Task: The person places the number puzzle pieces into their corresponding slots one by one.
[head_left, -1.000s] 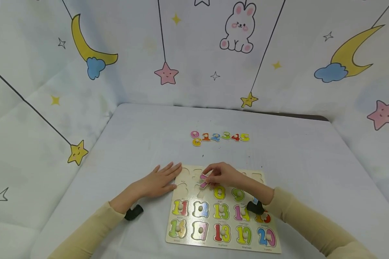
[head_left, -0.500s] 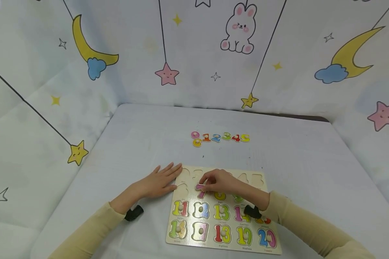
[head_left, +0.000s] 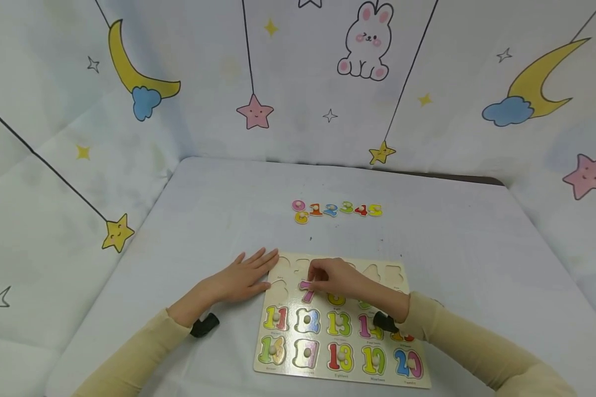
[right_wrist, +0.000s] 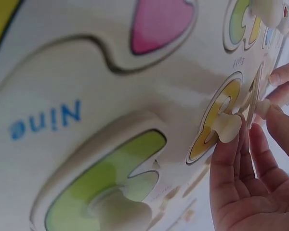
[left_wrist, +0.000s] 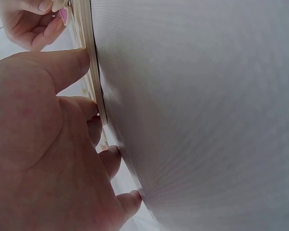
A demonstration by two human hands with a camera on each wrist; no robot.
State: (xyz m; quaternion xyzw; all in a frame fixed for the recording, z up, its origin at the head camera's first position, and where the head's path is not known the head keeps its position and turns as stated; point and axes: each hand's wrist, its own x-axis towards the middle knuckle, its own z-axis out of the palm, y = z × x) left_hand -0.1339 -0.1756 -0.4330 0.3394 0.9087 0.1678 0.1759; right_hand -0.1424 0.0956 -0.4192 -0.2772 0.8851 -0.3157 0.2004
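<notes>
In the head view, my right hand [head_left: 335,277] pinches the pink number 7 puzzle piece [head_left: 307,292] over the second row of the wooden number board [head_left: 289,368]. In the right wrist view, that piece [right_wrist: 253,98] appears edge-on, tilted from the board, with its knob between my thumb and fingers; the yellow 8 piece [right_wrist: 232,86] sits in its recess beside it. My left hand [head_left: 243,280] lies spread at the board's upper left edge. The left wrist view shows its thumb against the board's side [left_wrist: 89,43]. Whether the 7 is seated cannot be told.
Beyond the board, loose pieces lie in a row: a pink 0 [head_left: 298,205], then 1 to 5, ending with a yellow 5 [head_left: 374,210]. An orange 6 [head_left: 302,218] lies below the 0. Pieces 11 to 20 fill the board's lower rows. Patterned cloth surrounds the table.
My right hand has brought the 7 down and slightly toward me, over its spot in the second row, then stayed almost still there. My left hand has not moved.
</notes>
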